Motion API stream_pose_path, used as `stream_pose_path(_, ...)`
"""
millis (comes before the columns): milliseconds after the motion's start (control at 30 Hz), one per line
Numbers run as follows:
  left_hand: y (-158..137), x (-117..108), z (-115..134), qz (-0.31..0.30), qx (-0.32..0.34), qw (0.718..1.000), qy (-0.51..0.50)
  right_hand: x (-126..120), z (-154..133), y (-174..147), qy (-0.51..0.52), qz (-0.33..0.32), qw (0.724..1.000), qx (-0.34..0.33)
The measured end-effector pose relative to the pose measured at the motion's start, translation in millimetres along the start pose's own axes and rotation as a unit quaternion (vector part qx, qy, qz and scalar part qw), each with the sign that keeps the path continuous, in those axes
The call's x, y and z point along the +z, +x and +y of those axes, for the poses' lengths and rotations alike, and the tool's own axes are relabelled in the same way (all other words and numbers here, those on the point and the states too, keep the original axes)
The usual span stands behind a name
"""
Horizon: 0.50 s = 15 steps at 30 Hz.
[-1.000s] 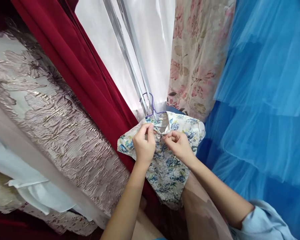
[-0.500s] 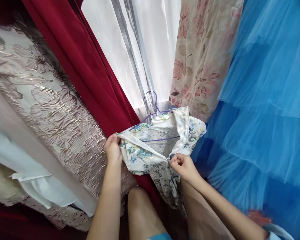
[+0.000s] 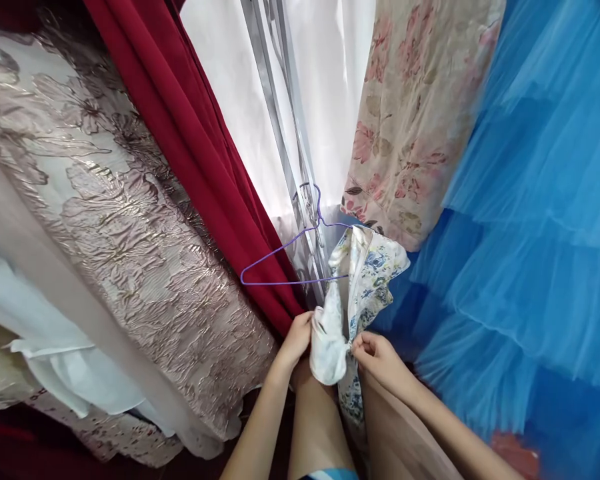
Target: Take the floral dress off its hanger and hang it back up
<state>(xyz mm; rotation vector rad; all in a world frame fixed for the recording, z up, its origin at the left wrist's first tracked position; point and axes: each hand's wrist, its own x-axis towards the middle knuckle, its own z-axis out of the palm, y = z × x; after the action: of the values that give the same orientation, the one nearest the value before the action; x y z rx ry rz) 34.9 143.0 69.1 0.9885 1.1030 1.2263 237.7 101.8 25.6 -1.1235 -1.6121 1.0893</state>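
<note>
A white floral garment [image 3: 377,267] with blue and yellow print hangs by one shoulder from the right arm of a purple hanger [image 3: 275,283]. The hanger's left arm is bare, and its hook loops by a pale metal pole [image 3: 300,153]. My left hand [image 3: 300,333] is closed on the loose shoulder of the garment, which is bunched up with its pale inside showing. My right hand [image 3: 375,352] pinches the front edge of the neckline, lower down and to the right. The garment's lower part falls between my knees.
On the left hang a shiny pink embossed fabric [image 3: 145,233] and a dark red cloth [image 3: 180,127]. Behind the pole is a white cloth [image 3: 325,80]. To the right are a beige floral fabric [image 3: 410,133] and a layered blue tulle [image 3: 530,167].
My left hand has drawn the garment's left shoulder off the hanger and moved right and down with it. My right hand has lowered slightly, still pinching the neckline.
</note>
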Motion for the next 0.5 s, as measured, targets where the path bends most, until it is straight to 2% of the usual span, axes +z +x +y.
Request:
stream_pose_path(67,-5.6,16.3,9.7,-0.041,0.022,0.998,0.030,-3.2,-5.4,-1.5,-0.025,0.041,0.999,-0.025)
stream_pose_path(167,-15.3,39.0,33.1,-0.073,0.136,0.982,0.105,-9.0,-23.1,-3.6,-0.042,0.099,0.988,-0.111)
stream_pose_path(233,-23.0,51.7,48.3,-0.076,0.211,0.963,0.148,-14.5,-35.0,-1.1,-0.040,0.099,0.981,-0.160)
stream_pose_path(300,-31.1,62.0,58.1,-0.074,0.244,0.951,0.172,-22.3,-41.7,8.5,-0.043,0.073,0.980,-0.181)
stream_pose_path(367,-38.3,69.7,60.8,-0.079,0.258,0.938,0.219,-33.5,-41.2,27.3,-0.042,0.027,0.984,-0.170)
stream_pose_path(433,-43.7,73.8,57.3,-0.081,0.264,0.921,0.276,-47.2,-34.3,53.0,-0.026,-0.011,0.992,-0.124)
stream_pose_path(500,-46.5,73.8,50.1,-0.078,0.267,0.911,0.306,-60.4,-23.4,78.5,0.009,0.004,0.998,-0.059)
